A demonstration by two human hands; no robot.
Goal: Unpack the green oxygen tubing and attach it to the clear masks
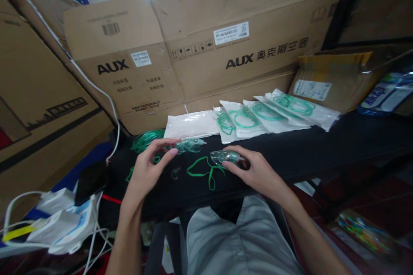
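Note:
My left hand [149, 167] has its thumb and fingers closed around the near end of a clear, green-tinted nebulizer mask [191, 145] lying on its side. In my right hand [250, 164] is a second clear nebulizer mask [220, 156], gripped at its narrow end with the wide rim facing left. A looped green elastic strap [198, 175] hangs or lies below that mask, on the black table. Between the hands a small clear plastic piece [175, 173] rests on the table. Coiled green tubing [146, 139] lies behind my left hand, and another green strap [129, 174] is partly hidden by it.
Several white packets with green tubing [247, 121] line the table's back, beside a white flat packet [192, 124]. Large cardboard boxes [206, 68] stand behind. At left are a power strip [72, 227], cables and a dark phone [92, 182]; at right, a blue bottle [385, 94].

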